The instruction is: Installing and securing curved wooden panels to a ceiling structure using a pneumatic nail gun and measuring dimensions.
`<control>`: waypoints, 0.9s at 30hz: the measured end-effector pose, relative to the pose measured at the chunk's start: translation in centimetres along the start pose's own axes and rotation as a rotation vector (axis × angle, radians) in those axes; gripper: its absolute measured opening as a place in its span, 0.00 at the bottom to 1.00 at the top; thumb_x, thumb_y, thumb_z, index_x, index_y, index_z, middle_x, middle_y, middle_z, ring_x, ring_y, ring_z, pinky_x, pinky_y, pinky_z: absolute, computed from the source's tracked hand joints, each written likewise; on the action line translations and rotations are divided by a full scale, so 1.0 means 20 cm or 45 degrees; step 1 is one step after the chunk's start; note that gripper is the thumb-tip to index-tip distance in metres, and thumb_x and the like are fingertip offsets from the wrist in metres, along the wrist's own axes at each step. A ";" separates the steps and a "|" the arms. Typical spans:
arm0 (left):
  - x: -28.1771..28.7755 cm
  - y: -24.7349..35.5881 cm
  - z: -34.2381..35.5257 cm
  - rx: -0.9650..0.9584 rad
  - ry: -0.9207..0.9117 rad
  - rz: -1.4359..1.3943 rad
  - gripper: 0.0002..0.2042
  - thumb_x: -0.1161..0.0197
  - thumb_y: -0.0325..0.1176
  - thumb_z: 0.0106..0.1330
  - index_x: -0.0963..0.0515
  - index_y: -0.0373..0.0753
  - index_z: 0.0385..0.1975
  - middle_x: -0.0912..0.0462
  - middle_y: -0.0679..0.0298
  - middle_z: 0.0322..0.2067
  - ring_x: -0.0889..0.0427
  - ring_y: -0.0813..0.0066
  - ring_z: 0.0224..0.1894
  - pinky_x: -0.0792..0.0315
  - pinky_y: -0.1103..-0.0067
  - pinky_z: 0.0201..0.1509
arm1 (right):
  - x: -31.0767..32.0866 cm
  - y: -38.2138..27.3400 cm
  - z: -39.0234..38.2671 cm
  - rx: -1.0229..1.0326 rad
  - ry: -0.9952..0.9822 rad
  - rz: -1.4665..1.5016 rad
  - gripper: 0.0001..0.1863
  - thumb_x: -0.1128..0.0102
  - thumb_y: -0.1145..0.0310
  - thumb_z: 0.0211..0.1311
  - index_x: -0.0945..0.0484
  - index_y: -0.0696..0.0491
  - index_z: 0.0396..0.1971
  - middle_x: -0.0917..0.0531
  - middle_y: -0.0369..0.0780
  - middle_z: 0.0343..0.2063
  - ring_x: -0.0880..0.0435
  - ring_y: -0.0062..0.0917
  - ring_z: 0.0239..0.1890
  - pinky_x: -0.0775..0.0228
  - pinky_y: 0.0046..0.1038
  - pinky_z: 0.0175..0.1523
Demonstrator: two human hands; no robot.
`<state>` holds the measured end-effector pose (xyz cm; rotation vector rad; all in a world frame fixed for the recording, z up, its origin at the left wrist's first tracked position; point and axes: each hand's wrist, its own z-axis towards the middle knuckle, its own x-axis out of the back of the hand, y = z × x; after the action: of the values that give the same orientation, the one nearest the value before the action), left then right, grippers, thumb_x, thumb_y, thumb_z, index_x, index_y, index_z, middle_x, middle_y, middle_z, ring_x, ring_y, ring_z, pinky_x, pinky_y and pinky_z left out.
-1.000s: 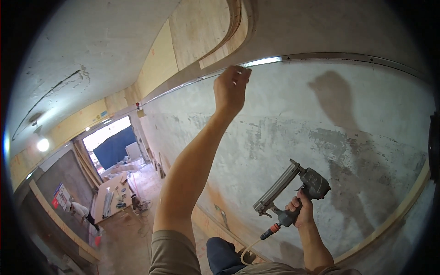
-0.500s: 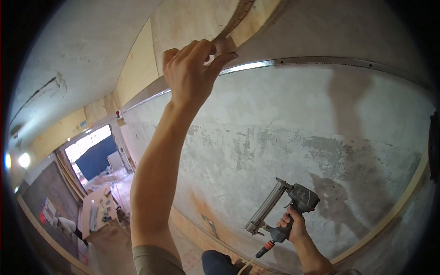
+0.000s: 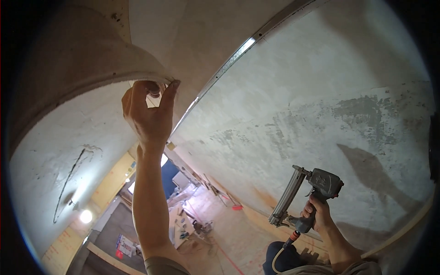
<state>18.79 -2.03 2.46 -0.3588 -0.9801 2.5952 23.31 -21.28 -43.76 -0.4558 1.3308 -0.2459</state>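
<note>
Overhead at the upper left is a curved board with a pale, rough lower edge. My left hand reaches up and pinches that edge with bent fingers; exactly what lies between the fingertips is partly hidden. To the right of it a thin metal rail runs along the top of the pale, patchy wall. My right hand grips the handle of a dark grey pneumatic nail gun, held low in front of that wall, with a pale air hose hanging from its fitting.
A lit bulb hangs from the cracked ceiling at left. Far below, a board worktable holds tools near a blue covering. A timber batten crosses the lower left; my leg shows below.
The view has tilted up and swung round, bringing the board's curved edge across the upper left. My left hand has moved from beside the rail onto that edge; my right still holds the nail gun.
</note>
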 end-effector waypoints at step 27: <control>0.05 0.07 0.04 -0.222 0.202 0.557 0.15 0.30 0.44 0.64 0.23 0.47 0.20 0.21 0.75 0.13 0.28 0.79 0.14 0.40 0.68 0.46 | -0.06 0.15 -0.03 0.472 0.011 0.137 0.12 0.44 0.59 0.73 0.31 0.44 0.28 0.34 0.29 0.15 0.34 0.19 0.15 0.34 0.31 0.32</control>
<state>17.28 -3.08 2.04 -0.9007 -1.1829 2.8027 22.22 -18.23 -44.19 -0.0708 1.2789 -0.3967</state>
